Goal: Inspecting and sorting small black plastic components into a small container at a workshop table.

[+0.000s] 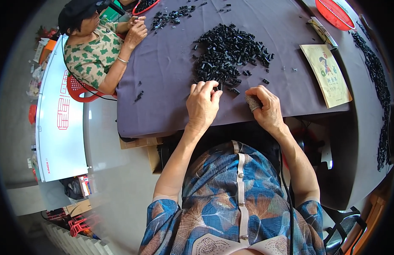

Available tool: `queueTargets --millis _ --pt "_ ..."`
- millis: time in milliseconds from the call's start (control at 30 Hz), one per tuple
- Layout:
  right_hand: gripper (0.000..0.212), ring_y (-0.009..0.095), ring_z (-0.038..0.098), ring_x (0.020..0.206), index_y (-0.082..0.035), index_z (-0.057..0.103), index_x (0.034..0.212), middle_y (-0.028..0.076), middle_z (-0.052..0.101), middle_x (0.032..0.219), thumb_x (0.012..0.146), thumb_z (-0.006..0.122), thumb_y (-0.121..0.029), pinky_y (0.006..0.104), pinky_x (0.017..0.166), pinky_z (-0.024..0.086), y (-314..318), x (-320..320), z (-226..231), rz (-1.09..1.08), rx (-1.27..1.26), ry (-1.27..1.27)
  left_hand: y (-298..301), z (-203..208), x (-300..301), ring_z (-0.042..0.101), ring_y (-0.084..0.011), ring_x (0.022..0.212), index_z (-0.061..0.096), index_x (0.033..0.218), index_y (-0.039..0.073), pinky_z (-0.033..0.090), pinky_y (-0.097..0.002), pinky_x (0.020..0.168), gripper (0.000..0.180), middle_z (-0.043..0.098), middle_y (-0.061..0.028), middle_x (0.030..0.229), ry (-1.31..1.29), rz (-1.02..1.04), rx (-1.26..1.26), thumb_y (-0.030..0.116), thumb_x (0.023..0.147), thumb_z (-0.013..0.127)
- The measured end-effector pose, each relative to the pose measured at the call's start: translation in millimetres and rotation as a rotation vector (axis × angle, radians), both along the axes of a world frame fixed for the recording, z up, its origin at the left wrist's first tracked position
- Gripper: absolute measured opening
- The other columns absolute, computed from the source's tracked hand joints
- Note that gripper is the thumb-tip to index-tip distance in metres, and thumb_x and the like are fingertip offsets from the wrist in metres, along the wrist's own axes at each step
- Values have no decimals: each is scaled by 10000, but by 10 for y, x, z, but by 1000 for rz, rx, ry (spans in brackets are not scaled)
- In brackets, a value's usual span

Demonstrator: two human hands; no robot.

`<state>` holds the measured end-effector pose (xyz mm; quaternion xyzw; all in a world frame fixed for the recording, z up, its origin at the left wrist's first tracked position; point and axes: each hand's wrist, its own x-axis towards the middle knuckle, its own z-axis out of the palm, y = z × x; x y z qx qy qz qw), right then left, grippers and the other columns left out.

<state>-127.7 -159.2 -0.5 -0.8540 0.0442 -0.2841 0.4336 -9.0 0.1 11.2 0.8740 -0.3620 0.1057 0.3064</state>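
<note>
A heap of small black cylindrical plastic pieces (pixel 231 53) lies on the cloth-covered table (pixel 163 102) before me. At its near edge is my left hand (pixel 202 105), thumb and forefinger closed around one small black piece (pixel 216 88). To the right, close to the table's front edge, my right hand (pixel 269 108) is curled, its thumb and fingers together. A grey, rough-textured wrap (pixel 252 103) covers one of its digits. Whatever that hand may hold is hidden. A few loose pieces lie between the heap and my hands.
A yellow booklet (pixel 326 76) and a narrow box (pixel 323 33) lie to the right, near a red basket (pixel 335 15). A long band of black pieces (pixel 377 85) covers the far-right table. At the left another person (pixel 92 51) handles something beside a smaller scatter of pieces (pixel 171 17).
</note>
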Motion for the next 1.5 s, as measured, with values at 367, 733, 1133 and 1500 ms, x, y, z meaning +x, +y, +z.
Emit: queueTargets --millis 367,733,1133,1500 --pt "370 340 599 843 -29 574 932 134 598 867 596 497 105 369 742 492 8 -2 12 2 -10 7 -55 -29 36 558 -294 858 582 914 80 474 -405 745 168 608 -84 877 28 57 86 114 777 672" --pt "353 345 601 850 -27 572 933 133 603 875 610 507 100 376 750 493 0 4 -1 6 -23 11 -21 -72 38 557 -285 883 573 976 79 471 -402 771 231 590 -75 894 132 73 4 52 762 655" --pt "401 298 620 812 -11 595 941 128 607 831 592 486 153 324 728 484 -6 0 27 29 16 -33 -13 76 -209 529 -155 786 626 955 18 458 -269 694 168 559 -62 926 453 -107 -356 -39 799 602" --pt "307 277 656 803 -32 601 951 116 647 854 681 583 112 322 699 505 111 -35 108 70 190 30 -76 -35 -416 574 -61 723 624 1064 33 484 -193 611 181 628 -12 901 774 -149 -545 13 887 590"
